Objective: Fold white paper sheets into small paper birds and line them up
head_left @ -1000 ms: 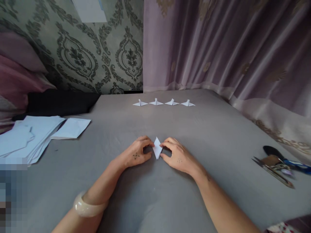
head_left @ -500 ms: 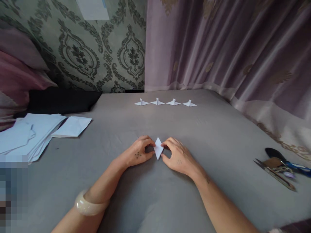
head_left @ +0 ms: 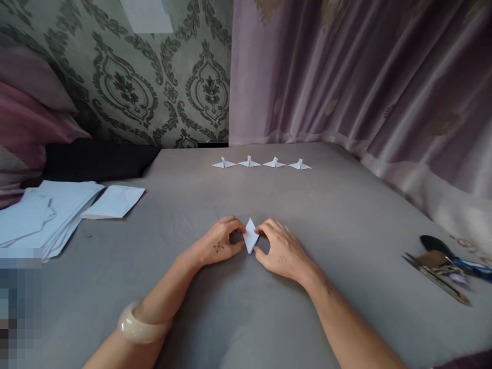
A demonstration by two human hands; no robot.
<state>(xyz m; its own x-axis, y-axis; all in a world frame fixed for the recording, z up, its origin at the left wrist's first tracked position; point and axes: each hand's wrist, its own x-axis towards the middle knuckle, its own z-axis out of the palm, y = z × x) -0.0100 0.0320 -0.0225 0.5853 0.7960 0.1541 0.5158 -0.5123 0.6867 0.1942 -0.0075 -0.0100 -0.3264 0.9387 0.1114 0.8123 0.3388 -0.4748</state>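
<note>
Between my two hands a small white folded paper, diamond-shaped, stands with one point away from me and one toward me. My left hand pinches its left corner with thumb and fingers. On the other side, the fingertips of my right hand hold the right corner, the thumb near the lower right edge. Farther back, several white origami birds sit in a row with wings spread.
At left lies a stack of white paper sheets, with a folded white paper beside it. Black cloth is behind them. To the right are pointed metal snips and a blue-handled tool. Curtains border the grey surface.
Almost nothing differs. Both hands keep their hold on the folded paper in the same place, and the whole view has shifted very slightly.
</note>
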